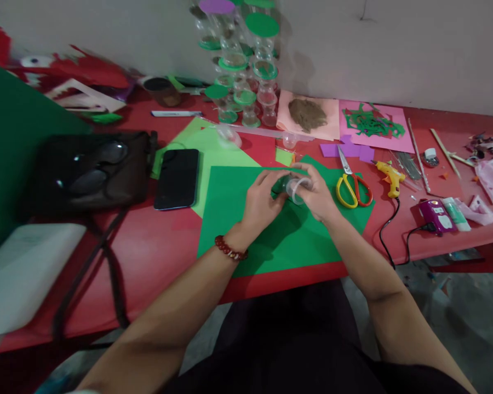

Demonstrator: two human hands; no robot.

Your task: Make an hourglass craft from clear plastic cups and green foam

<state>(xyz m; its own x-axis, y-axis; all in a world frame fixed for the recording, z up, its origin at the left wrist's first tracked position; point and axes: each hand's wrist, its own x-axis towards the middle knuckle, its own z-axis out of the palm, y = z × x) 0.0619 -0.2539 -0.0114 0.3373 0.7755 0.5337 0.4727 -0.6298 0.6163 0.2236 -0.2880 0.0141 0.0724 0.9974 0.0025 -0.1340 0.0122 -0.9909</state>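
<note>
Above a green sheet [230, 219], a small clear plastic cup piece [299, 189] is held between both hands. My left hand [266, 200], with a beaded bracelet on its wrist, has its fingers curled round the green end of the piece. My right hand [318, 197] grips the clear round rim, its fingers bent about it. Fingers cover part of the piece. Just right of my right hand lie scissors [353, 189] with yellow and red handles.
Behind stand stacked clear cups [265, 68] with green discs. Left are a phone [176, 179] and black bag [94, 175]. At right lie a yellow glue gun [390, 176], its cord and a purple box [437, 216]. Brown powder [307, 114] lies on pink paper.
</note>
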